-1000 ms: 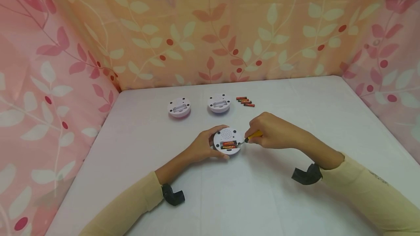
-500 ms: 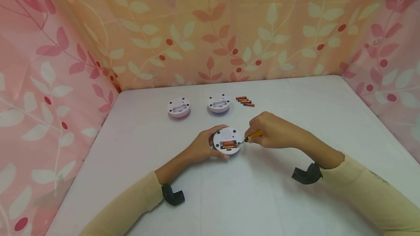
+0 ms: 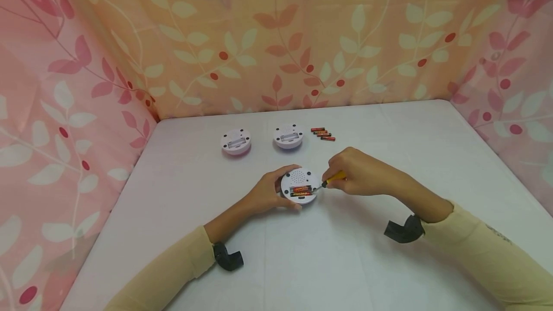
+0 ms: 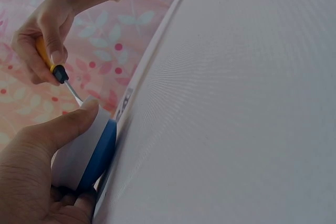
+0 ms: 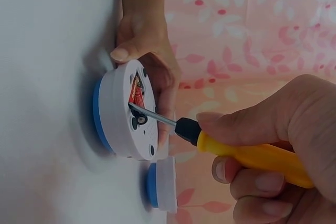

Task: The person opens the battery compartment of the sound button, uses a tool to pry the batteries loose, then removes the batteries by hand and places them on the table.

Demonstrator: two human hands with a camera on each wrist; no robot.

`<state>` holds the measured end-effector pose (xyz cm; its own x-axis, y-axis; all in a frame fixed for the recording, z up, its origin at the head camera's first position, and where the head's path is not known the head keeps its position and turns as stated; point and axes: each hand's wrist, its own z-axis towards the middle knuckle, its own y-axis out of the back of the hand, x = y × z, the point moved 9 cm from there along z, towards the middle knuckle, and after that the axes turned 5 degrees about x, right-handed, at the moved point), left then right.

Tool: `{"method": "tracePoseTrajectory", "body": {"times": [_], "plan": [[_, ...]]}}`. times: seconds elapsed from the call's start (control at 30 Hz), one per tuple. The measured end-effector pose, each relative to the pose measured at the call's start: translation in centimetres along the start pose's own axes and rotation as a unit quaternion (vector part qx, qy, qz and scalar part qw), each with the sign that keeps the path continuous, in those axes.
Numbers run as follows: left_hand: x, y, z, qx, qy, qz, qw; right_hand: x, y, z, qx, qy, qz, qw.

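Note:
A round white battery-powered device [image 3: 298, 175] with a blue lower part lies underside up mid-table. It has speaker holes, dark feet and an uncovered battery compartment holding red-and-black batteries [image 3: 301, 191]. Round its left side my left hand [image 3: 268, 193] grips it, thumb at the near edge and fingers at the far edge. My right hand [image 3: 360, 173] holds a screwdriver [image 5: 252, 156] by its yellow handle. The metal shaft [image 5: 157, 117] slants down to the end of the battery compartment; in the right wrist view its tip touches the compartment's edge beside a battery.
Two similar round devices, the left one [image 3: 235, 141] and the right one [image 3: 288, 136], lie behind with bare battery compartments. Several loose batteries [image 3: 322, 133] are to their right. Floral curtains [image 3: 276, 37] surround the white table [image 3: 181, 167].

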<state>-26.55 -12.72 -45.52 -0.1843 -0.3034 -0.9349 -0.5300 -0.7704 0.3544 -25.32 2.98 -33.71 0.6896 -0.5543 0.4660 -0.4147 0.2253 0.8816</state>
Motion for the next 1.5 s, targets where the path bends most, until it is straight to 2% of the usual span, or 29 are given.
{"method": "tracePoseTrajectory", "body": {"times": [0.2, 0.53, 0.9, 1.13, 1.37, 1.5], "plan": [[0.0, 0.0, 0.0, 0.000, 0.000, 0.002, 1.0000, 0.1, 0.0, 0.0, -0.004, 0.008, 0.000, 1.0000], [0.1, 0.0, 0.0, -0.006, 0.002, 0.009, 0.9999, 1.0, 0.1, 0.3, -0.007, 0.044, -0.021, 0.9988], [0.2, 0.0, 0.1, -0.005, -0.002, 0.006, 1.0000, 2.0, 0.1, 1.0, 0.019, 0.023, -0.037, 0.9989], [0.0, 0.0, 0.1, -0.005, -0.009, 0.003, 0.9999, 2.4, -0.3, 1.5, 0.038, 0.001, -0.066, 0.9971], [0.0, 0.0, 0.1, -0.003, -0.015, -0.005, 0.9999, 3.0, -0.4, 1.8, 0.040, 0.009, -0.091, 0.9950], [0.0, 0.0, 0.1, -0.005, -0.012, -0.002, 0.9999, 2.6, -0.4, 1.6, 0.035, 0.008, -0.081, 0.9960]]}}
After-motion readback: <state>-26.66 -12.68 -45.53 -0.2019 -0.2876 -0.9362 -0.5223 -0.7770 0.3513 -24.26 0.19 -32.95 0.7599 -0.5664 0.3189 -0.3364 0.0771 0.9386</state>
